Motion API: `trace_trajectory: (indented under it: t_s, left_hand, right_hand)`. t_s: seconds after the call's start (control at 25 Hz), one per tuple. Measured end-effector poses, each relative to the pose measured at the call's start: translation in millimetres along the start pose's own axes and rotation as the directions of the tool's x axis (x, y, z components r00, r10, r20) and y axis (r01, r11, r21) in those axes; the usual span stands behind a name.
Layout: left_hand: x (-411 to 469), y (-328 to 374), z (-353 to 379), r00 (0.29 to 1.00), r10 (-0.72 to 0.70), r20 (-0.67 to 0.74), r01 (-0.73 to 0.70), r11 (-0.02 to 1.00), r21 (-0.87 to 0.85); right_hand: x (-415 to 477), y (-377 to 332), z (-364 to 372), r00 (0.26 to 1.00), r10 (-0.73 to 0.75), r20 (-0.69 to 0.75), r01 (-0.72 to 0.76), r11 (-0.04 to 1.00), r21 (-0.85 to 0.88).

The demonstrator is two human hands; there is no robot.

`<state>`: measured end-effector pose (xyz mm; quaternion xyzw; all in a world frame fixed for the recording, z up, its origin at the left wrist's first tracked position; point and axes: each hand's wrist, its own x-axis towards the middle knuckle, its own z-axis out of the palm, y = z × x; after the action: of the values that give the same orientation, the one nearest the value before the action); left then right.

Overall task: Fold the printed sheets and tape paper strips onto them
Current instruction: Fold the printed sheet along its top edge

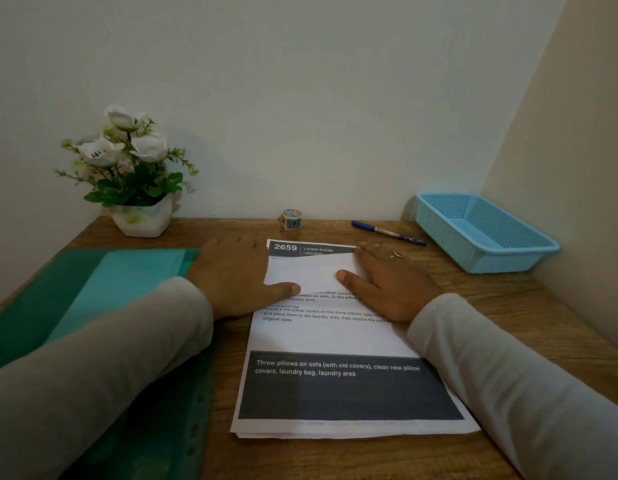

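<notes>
We saw the stack of printed sheets (pixel 335 337) lying in the lower middle of the frame on the wooden counter (pixel 501 306), its dark band of white text nearest the camera. Across its upper part lay a white flap of paper (pixel 311 271); we could not tell whether it was a fold of the top sheet or a separate piece. The left grip (pixel 231 275) was wide, fingers spread flat, thumb on the flap's lower edge. The right grip (pixel 387 282) was wide too, palm down, thumb on the flap and fingers over its right edge. A green folder (pixel 93 306) lay at the left under the left sleeve. Toward the wall stood a tape roll (pixel 291 219), a blue pen (pixel 387 233), a blue basket (pixel 480 233) at the right and a pot of white flowers (pixel 141 216) at the upper left.
</notes>
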<state>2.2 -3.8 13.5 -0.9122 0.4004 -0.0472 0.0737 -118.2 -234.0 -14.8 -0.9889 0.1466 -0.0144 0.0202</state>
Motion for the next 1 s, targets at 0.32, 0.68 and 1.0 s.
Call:
trace_trajectory:
  t_s: [0.32,0.68,1.0]
  left_hand:
    - [31,-10,-15,0.973,0.024,0.23,0.063,0.93,-0.363]
    - [37,-13,-9,0.974,0.023,0.225,0.09,0.873,-0.479]
    - [32,-8,-12,0.982,0.032,0.187,0.058,0.887,-0.458]
  right_hand:
    - [-4,-5,-1,0.999,0.035,0.009,-0.035,0.999,0.029]
    - [-3,-6,2,1.0,0.028,-0.003,-0.028,0.999,0.033]
    - [-5,-9,0,1.0,0.03,0.005,-0.03,0.998,0.046]
